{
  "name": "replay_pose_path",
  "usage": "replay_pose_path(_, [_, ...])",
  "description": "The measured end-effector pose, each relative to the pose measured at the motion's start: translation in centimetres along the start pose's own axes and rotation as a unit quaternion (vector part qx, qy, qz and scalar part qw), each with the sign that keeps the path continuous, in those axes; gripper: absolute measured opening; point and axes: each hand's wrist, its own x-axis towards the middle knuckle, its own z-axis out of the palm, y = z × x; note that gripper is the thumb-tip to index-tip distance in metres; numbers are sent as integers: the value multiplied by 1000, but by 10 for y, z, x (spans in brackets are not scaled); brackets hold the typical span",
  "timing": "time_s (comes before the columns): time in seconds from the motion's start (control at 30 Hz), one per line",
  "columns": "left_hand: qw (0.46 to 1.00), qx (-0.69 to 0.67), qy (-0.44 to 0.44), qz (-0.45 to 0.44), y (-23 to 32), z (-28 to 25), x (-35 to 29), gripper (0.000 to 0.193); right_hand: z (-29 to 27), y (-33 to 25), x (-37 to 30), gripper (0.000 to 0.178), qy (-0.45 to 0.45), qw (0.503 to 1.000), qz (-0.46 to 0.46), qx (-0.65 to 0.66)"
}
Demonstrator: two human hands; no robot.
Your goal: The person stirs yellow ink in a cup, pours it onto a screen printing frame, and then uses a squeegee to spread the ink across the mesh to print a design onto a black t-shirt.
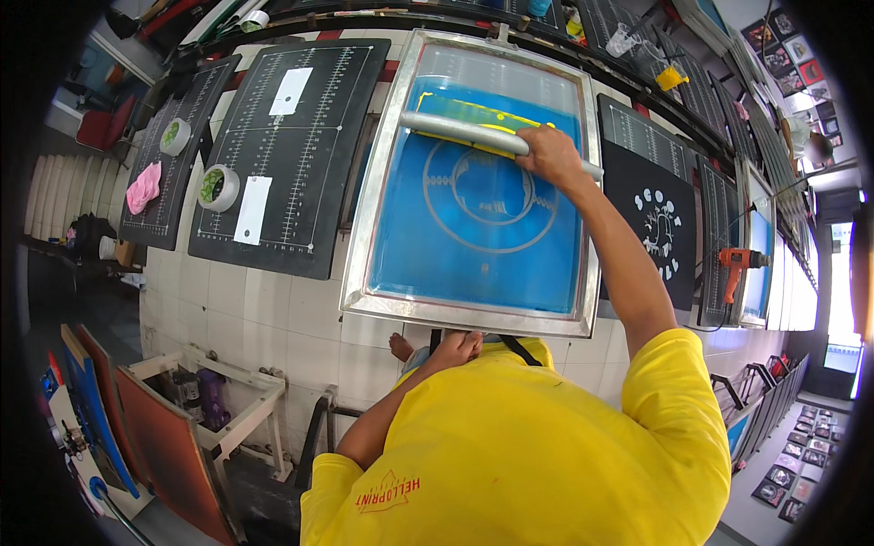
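Note:
My right hand (552,155) is wrapped round a squeegee (460,131) with a long silver-grey handle, near its right end. The squeegee lies across the far half of a blue screen-printing screen (492,273), slanting slightly down to the right. Along its far side runs a yellow band (473,111), ink or blade, I cannot tell which. Pale rings and a central figure show in the blue mesh nearer me. My left hand (458,348) rests closed by my waist, just below the near edge of the metal frame (464,314); what its fingers hold, if anything, is hidden.
Black ruled print boards (305,182) stand to the left, with white cups (218,187) and a pink cloth (144,187). At right lie a black printed sheet (651,218) and an orange heat gun (736,271). A yellow container (672,78) sits at the far right.

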Motion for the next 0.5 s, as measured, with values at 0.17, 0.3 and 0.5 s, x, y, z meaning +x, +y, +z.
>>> replay_pose_path(0.17, [999, -23, -26, -6, -16, -2, 5, 48, 1, -33, -54, 27, 21, 999, -24, 17])
replay_pose_path(0.3, [998, -46, -36, -19, -21, -3, 6, 47, 5, -66, -102, 30, 7, 999, -27, 31])
replay_pose_path(0.5, [992, -105, -59, -45, -17, -6, 7, 48, 11, -122, -190, 25, 35, 998, -58, 10])
